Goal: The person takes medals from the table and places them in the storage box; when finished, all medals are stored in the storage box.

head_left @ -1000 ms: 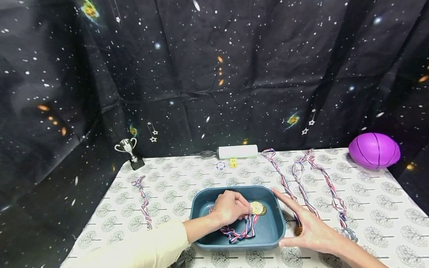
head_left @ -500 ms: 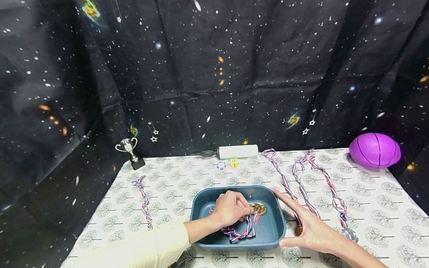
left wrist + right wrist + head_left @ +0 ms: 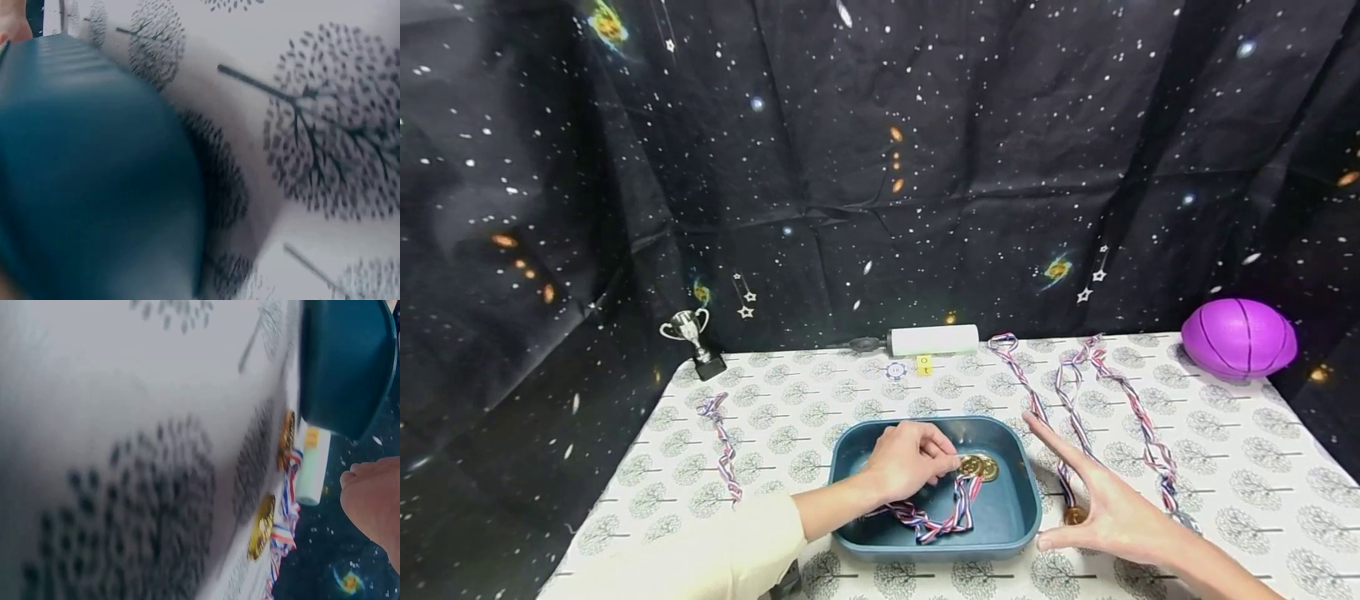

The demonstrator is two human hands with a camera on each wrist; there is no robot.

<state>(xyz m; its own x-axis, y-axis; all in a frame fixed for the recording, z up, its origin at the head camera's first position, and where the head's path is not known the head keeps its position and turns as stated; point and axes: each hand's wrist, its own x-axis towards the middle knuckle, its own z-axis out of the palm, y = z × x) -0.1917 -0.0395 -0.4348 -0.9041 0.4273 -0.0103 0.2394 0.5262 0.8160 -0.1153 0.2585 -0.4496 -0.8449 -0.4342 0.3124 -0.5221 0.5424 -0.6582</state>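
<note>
In the head view, a dark teal tub (image 3: 936, 552) holds two gold medals (image 3: 988, 468) lying overlapped near its right side, their red, white and blue ribbons (image 3: 951, 525) looped on the bottom. My left hand (image 3: 904, 460) is inside the tub, fingers loosely curled, fingertips right at the left medal's edge. Beyond the tub's right wall, my right hand (image 3: 1112, 508) spreads thumb and fingers wide, holding nothing. A bronze medal (image 3: 1075, 516) peeks out beside it, and a silver medal (image 3: 1186, 522) is partly covered by the wrist. The tub's outer wall (image 3: 100, 169) fills the left wrist view.
Ribbons (image 3: 1142, 417) stretch back on the right; another ribbon (image 3: 724, 450) lies left, its near end behind the sleeve. Along the back stand a silver trophy cup (image 3: 688, 327), a white cylinder (image 3: 934, 339), a poker chip (image 3: 896, 371), a yellow letter tile (image 3: 923, 365) and a purple ball (image 3: 1238, 337).
The upper gold medal has come down flat in the tub. My left hand has drawn slightly left from the medals, and my right hand has moved right, off the tub's wall.
</note>
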